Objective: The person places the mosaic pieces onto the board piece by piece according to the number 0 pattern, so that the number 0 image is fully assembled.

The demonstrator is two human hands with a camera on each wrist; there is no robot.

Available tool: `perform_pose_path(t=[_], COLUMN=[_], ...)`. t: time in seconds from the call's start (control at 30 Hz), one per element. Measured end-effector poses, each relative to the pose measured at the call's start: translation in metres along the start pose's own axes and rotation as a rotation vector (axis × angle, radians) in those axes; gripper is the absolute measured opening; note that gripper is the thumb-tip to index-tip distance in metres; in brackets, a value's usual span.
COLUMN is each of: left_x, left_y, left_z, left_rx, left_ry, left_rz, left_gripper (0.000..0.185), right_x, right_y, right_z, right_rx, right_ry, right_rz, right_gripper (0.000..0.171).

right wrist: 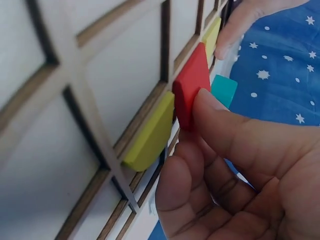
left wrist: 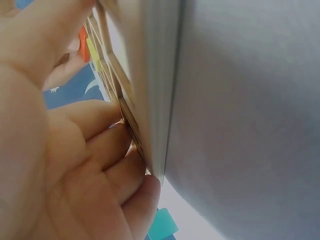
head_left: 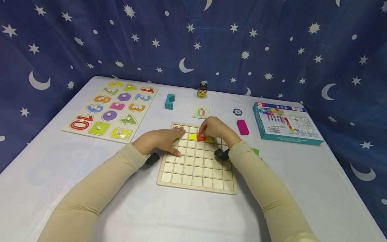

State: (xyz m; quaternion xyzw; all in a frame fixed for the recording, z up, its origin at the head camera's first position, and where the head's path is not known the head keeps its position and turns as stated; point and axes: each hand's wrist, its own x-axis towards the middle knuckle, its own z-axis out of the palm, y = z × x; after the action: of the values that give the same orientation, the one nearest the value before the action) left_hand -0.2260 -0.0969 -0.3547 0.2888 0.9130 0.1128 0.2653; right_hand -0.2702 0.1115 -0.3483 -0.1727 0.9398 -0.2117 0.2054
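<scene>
A wooden grid board [head_left: 193, 169] lies in the middle of the table. Across its left side my left hand [head_left: 163, 139] rests with fingers spread; in the left wrist view its fingertips touch the board's edge and grid. Thumb and fingers of my right hand [head_left: 216, 128] pinch a red square tile [right wrist: 192, 82] at a cell near the far side. The red tile stands tilted against the grid in the right wrist view. On either side of it are a bright yellow tile [head_left: 192, 136] and a darker yellow tile [right wrist: 152, 132], the latter partly under my right hand in the head view.
Behind the board lies a small pattern card [head_left: 201, 111]. A teal block [head_left: 169, 102], a figurine [head_left: 202, 90], a round chip [head_left: 237, 112] and a magenta block [head_left: 243, 127] stand around it. A number puzzle [head_left: 112, 107] is left, a teal box [head_left: 285, 123] right, a green piece [head_left: 256, 151] by my right sleeve.
</scene>
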Motion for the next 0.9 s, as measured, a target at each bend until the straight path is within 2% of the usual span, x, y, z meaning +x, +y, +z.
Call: perform_pose_path(t=[0.2,0.4,0.9], left_x=[0.002,0.003,-0.001], left_y=[0.000,0.000,0.002], left_z=[0.001,0.002,0.000], left_rx=[0.000,0.009,-0.002], left_ry=[-0.003,0.010,0.007], left_rz=[0.000,0.010,0.001], left_gripper=[0.097,0.097,0.097], right_x=[-0.002,-0.016,-0.073], right_y=[0.003,0.015,0.083], right_z=[-0.001,-0.013,-0.038], right_rx=[-0.018,0.004,-0.043], right_ry=[0.006,0.033,-0.014], right_rz=[-0.011,-0.004,0.010], right_gripper=[0.007,0.011,0.015])
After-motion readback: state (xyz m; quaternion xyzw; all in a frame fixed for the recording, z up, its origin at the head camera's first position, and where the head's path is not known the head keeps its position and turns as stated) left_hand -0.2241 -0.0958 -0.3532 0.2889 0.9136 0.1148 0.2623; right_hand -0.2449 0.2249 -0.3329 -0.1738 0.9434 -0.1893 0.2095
